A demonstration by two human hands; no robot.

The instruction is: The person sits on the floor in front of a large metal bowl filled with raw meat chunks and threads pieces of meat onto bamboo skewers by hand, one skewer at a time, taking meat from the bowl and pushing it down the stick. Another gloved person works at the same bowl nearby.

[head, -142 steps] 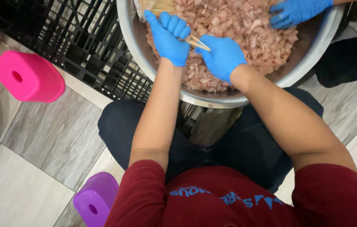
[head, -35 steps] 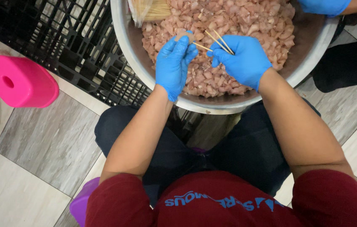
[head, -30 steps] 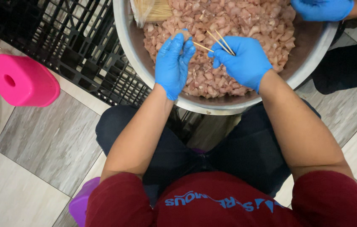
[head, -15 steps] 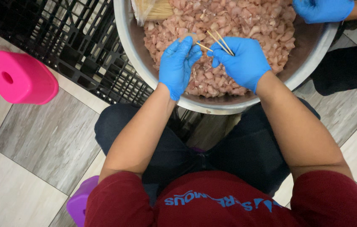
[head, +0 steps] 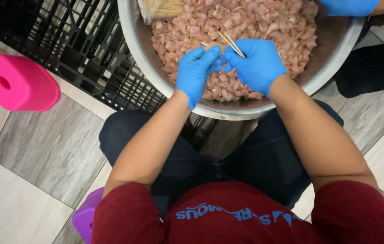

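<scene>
Thin wooden skewers (head: 229,41) are gripped in the closed right hand (head: 256,64). A piece of raw chicken is pinched by the left hand (head: 196,72) fingertips. Both hands are held over the chicken-filled metal bowl (head: 143,58).

Left hand (head: 196,72) and right hand (head: 256,64): both in bright blue gloves. Thin pale-tan wooden skewers (head: 230,44) at the right hand's fingertips. Under both hands, pale pink raw meat pieces (head: 246,20) in a dull silver round metal bowl (head: 143,58). Far left of the left hand: hot-pink plastic stool (head: 18,82); black lattice plastic crate (head: 72,47). Below the wrists: dark red shirt with blue print (head: 246,217), purple plastic stool (head: 88,219), grey-and-cream veined floor tiles (head: 42,149). Beyond the right hand, another person's blue-gloved hand (head: 349,6).
</scene>
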